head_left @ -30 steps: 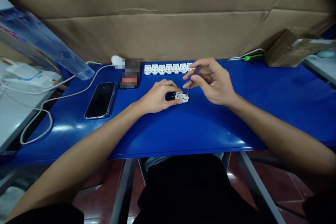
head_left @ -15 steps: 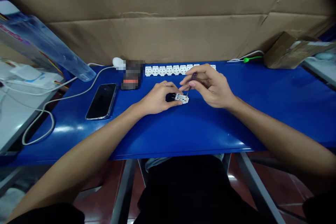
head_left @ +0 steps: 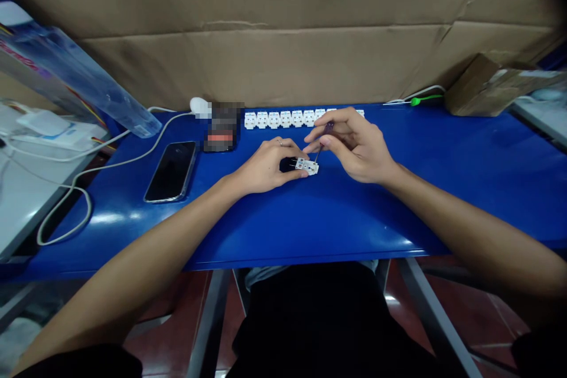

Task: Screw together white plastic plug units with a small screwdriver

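Two hands are apart at frame centre: the nearer, left hand [head_left: 266,166], pinches the white block [head_left: 310,167], long axis roughly left-right; right hand [head_left: 363,149] holds the screwdriver [head_left: 328,128] at its right end.

A hand could pass over the bare blue table [head_left: 447,183] between the right hand [head_left: 361,144] and the box [head_left: 469,91]. Leftward, the phone [head_left: 170,171] and cable [head_left: 90,205] (looped loosely) stood in the way; behind, the cardboard wall [head_left: 310,65] blocked passage.
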`<action>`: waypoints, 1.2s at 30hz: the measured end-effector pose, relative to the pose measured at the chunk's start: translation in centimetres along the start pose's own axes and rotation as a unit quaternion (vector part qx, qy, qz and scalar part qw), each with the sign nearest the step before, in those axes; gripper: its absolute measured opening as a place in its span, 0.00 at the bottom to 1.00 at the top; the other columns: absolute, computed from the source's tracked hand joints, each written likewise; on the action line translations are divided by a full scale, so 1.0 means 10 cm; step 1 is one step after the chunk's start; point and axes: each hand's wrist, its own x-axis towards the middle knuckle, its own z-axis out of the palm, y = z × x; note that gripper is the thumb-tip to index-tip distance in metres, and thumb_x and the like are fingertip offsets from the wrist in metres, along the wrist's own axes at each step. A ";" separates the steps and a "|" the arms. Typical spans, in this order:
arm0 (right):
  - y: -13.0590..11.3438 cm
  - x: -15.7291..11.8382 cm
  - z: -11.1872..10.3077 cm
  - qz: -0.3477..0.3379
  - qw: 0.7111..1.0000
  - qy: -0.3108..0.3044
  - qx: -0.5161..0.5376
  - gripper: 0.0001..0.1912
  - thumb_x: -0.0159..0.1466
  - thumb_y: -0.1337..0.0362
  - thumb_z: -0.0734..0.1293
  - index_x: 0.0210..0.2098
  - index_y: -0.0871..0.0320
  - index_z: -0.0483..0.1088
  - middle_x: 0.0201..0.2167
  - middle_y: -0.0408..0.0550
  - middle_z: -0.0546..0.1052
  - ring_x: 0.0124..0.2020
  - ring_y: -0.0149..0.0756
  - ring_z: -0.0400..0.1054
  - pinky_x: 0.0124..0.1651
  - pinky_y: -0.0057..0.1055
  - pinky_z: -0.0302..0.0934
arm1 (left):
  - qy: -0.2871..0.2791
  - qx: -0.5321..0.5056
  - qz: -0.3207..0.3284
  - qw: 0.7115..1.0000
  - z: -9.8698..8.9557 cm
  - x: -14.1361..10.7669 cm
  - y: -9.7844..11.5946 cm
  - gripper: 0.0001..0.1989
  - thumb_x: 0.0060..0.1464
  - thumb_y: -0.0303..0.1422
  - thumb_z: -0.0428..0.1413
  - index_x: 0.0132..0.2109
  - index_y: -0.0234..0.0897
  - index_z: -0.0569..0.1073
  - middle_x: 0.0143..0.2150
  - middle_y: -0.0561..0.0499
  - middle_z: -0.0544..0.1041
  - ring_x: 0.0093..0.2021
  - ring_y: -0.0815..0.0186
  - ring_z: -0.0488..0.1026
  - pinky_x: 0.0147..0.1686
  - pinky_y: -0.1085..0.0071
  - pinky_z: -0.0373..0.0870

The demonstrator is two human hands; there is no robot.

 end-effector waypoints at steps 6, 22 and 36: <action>-0.01 0.01 0.02 0.026 0.999 0.046 -0.004 0.22 0.79 0.46 0.74 0.65 0.48 0.73 0.48 0.45 0.88 0.47 0.42 0.91 0.51 0.41 0.89 | 0.000 0.003 -0.004 1.000 0.00 0.00 0.01 0.15 0.71 0.45 0.70 0.59 0.49 0.89 0.59 0.47 0.88 0.58 0.50 0.83 0.64 0.49 0.73; -0.06 0.05 0.00 0.029 0.999 0.034 0.015 0.18 0.78 0.49 0.76 0.61 0.50 0.77 0.50 0.45 0.90 0.47 0.40 0.92 0.52 0.37 0.88 | 0.006 0.000 0.010 1.000 0.01 0.02 0.04 0.13 0.72 0.45 0.70 0.58 0.49 0.90 0.58 0.47 0.90 0.58 0.49 0.85 0.63 0.49 0.74; 0.07 0.05 -0.03 -0.041 0.997 0.028 -0.060 0.20 0.83 0.49 0.69 0.70 0.46 0.76 0.63 0.46 0.88 0.57 0.41 0.90 0.58 0.36 0.87 | 0.014 -0.005 0.015 1.000 0.02 0.02 0.06 0.12 0.72 0.43 0.71 0.57 0.47 0.90 0.57 0.48 0.91 0.58 0.50 0.85 0.62 0.50 0.74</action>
